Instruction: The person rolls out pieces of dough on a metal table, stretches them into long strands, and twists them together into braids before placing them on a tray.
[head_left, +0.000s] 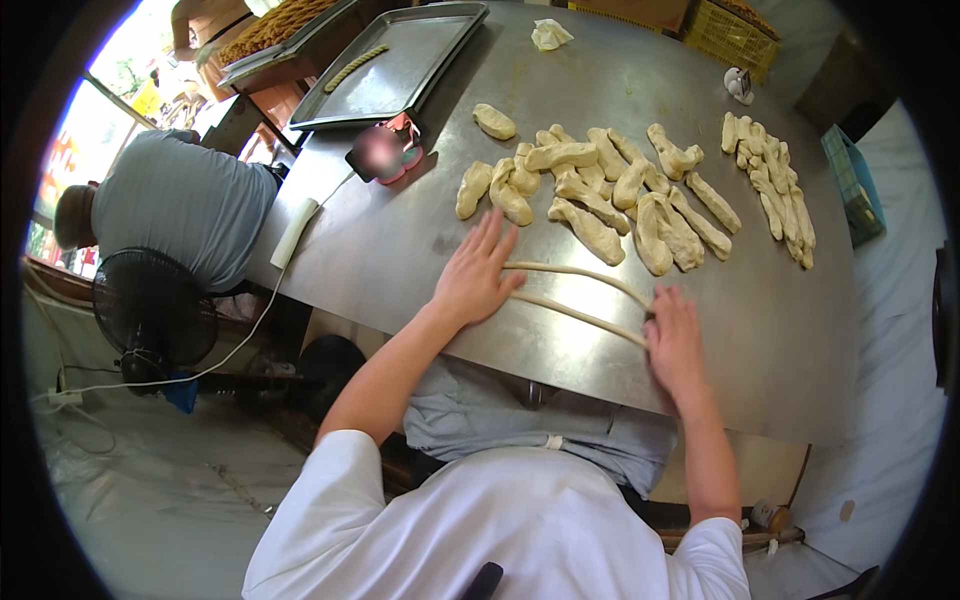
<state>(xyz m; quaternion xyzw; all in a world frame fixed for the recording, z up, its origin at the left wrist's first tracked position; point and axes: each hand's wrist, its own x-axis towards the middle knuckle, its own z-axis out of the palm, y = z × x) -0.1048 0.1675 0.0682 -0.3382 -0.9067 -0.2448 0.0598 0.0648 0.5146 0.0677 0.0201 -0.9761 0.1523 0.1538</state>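
Note:
Two thin strands of dough (577, 309) run side by side across the metal table (757, 337) between my hands. My left hand (478, 274) lies flat, palm down, over their left ends. My right hand (673, 330) rests on the right ends, fingers pointing away from me. Just beyond the strands lies a loose heap of thick dough pieces (589, 229), and a single piece (494, 121) sits apart at its far left. A narrower pile of dough strips (780, 187) lies at the right. A twisted dough piece (356, 67) rests in a metal tray (390, 112) at the back left.
A phone on a stand (386, 154) and a white power strip (295, 234) are on the table's left side. A crumpled white bag (551, 34) lies at the back. Beyond the left edge are a black fan (154, 304) and a bent-over person (184, 202). A teal crate (855, 184) stands right.

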